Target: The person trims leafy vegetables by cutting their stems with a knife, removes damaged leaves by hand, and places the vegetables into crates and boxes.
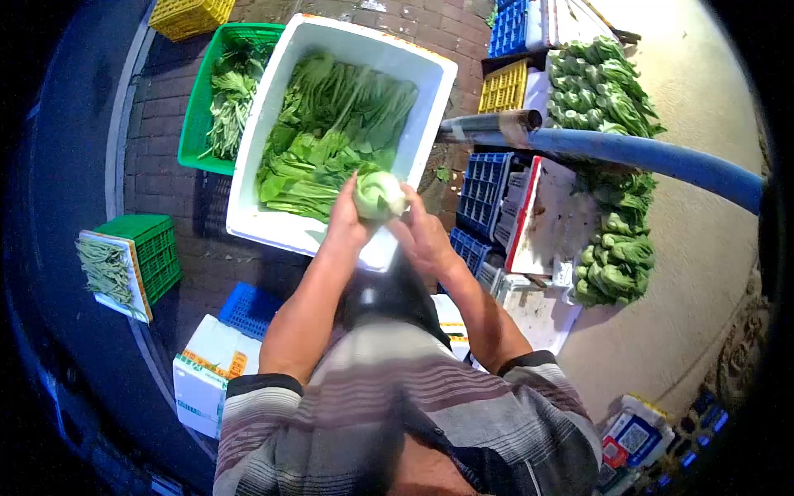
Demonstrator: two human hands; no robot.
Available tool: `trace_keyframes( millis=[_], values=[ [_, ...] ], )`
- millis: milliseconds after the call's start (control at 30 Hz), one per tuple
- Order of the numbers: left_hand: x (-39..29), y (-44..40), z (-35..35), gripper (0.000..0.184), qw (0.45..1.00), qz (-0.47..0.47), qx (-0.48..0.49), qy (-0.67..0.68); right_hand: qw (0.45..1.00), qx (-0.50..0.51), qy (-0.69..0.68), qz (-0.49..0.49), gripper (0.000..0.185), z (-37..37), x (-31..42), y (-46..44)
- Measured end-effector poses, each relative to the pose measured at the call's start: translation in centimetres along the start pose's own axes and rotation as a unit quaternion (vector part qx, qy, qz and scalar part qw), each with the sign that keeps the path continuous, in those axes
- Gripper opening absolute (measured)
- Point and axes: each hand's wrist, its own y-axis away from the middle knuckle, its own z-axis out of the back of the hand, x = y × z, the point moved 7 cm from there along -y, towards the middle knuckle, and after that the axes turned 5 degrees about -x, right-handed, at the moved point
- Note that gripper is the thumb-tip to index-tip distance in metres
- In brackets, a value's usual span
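My left hand [346, 213] is wrapped round the side of a head of bok choy [375, 192], its pale base turned up towards me. On the other side, my right hand [419, 232] has its fingers closed at the base of the same bok choy. Its leaves point away from me and are partly hidden. Both hands are above the near side of a white foam box [245, 192]. Inside the box lie bunches of leafy greens [331, 149], long-stemmed ones at the far side and broader leaves nearer me.
Left of the foam box stands a green crate [188, 140] of greens. Green beans [105, 269] lie on a foam lid against another green crate [155, 256]. To my right, a blue pole [645, 153] crosses above stacked blue crates [482, 192] and piled bok choy [616, 269].
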Motion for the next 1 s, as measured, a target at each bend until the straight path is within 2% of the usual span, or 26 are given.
trace_keyframes(
  millis=[167, 200, 300, 333, 367, 433, 467, 500, 567, 667, 700, 733, 767, 833, 900, 1000],
  values=[
    [-0.4, 0.4, 0.1, 0.042, 1.000, 0.017, -0.016, -0.013, 0.999, 0.001, -0.020, -0.028, 0.059, 0.1, -1.0, -0.6],
    [-0.4, 0.8, -0.2, 0.043, 1.000, 0.006, -0.030, -0.007, 0.998, -0.042, -0.047, 0.010, 0.053, 0.4, -0.6, -0.6],
    [-0.1, 1.7, -0.7, 0.042, 0.999, 0.030, -0.016, 0.002, 0.997, -0.038, 0.046, 0.053, 0.052, 0.9, -0.5, -0.6],
    [-0.2, 1.7, -0.4, 0.043, 0.999, 0.020, -0.038, -0.012, 0.998, -0.003, 0.056, -0.018, 0.048, 1.0, -0.6, -0.5],
    [-0.4, 1.8, -0.1, 0.044, 0.998, 0.009, -0.060, -0.025, 0.999, 0.001, 0.034, -0.019, 0.045, 0.6, -0.5, -0.5],
    [-0.6, 0.9, 0.5, 0.047, 0.999, 0.013, -0.046, -0.004, 1.000, 0.001, 0.002, -0.025, 0.041, 0.8, -1.0, -0.7],
    [-0.9, 0.9, 0.6, 0.047, 0.999, 0.027, -0.035, 0.013, 0.999, -0.033, -0.014, 0.034, 0.040, 0.9, -2.1, -0.7],
    [-0.8, 0.8, 0.6, 0.048, 0.998, 0.042, -0.025, 0.030, 0.998, -0.044, -0.039, 0.001, 0.040, 1.4, -3.4, -0.3],
    [-1.6, 1.0, 0.6, 0.048, 0.999, 0.013, -0.027, 0.022, 0.992, -0.047, -0.103, -0.054, 0.042, 1.5, -5.6, 0.2],
    [-3.9, 1.1, 1.7, 0.046, 0.999, -0.038, -0.021, 0.008, 0.965, -0.192, -0.171, -0.045, 0.039, 2.7, -9.0, 2.2],
    [-4.4, 1.4, 1.4, 0.046, 0.999, -0.044, 0.012, 0.009, 0.960, -0.217, -0.152, -0.096, 0.038, 3.9, -9.8, 3.2],
    [-4.7, 1.8, 1.2, 0.046, 0.998, -0.047, 0.046, 0.007, 0.960, -0.241, -0.105, -0.091, 0.035, 3.8, -12.4, 4.1],
    [-4.7, 2.3, 0.8, 0.046, 0.995, -0.049, 0.081, 0.005, 0.962, -0.210, -0.127, -0.117, 0.031, 2.8, -14.8, 5.1],
    [-4.7, 3.4, 0.5, 0.043, 0.990, -0.054, 0.124, -0.036, 0.960, -0.149, -0.166, -0.170, 0.037, 0.6, -19.5, 7.1],
    [-3.8, 2.1, 2.5, 0.045, 0.989, -0.048, 0.104, -0.090, 0.959, -0.087, -0.184, -0.198, 0.042, -0.6, -17.4, 7.9],
    [-1.6, 3.8, 0.9, 0.044, 0.949, -0.046, 0.141, -0.279, 0.922, -0.007, -0.267, -0.279, 0.049, -0.6, -13.4, 7.9]
  ],
)
